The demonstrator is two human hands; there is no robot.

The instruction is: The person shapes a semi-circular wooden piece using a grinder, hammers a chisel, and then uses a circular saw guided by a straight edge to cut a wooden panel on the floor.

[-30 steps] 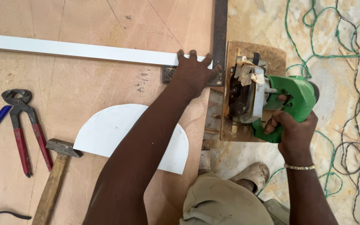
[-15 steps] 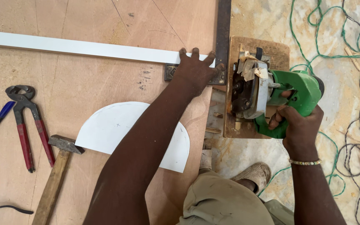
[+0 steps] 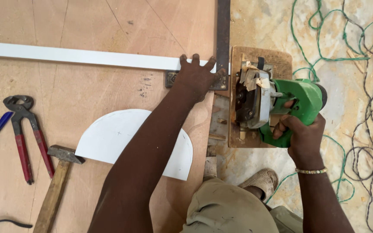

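Saw: green circular saw (image 3: 281, 108) is sitting slightly lower than a second ago.
Right hand (image 3: 301, 133): gripping its handle, fingers wrapped shut.
Left hand (image 3: 197, 75): pressing flat, fingers spread, on white strip (image 3: 78, 56).

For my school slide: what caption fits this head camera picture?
Left hand presses a white strip on plywood while right hand grips a green circular saw.

We see a circular saw (image 3: 277, 108) with a glossy green plastic body and dull grey metal guard, sitting on a rough, dusty wooden base. The plywood sheet (image 3: 87, 26) is matt and smooth-ish, the white strip (image 3: 74, 56) looks like smooth laminate. The hammer (image 3: 57, 185) has a worn wood handle; the pincers (image 3: 22, 133) are dark metal with red grips.
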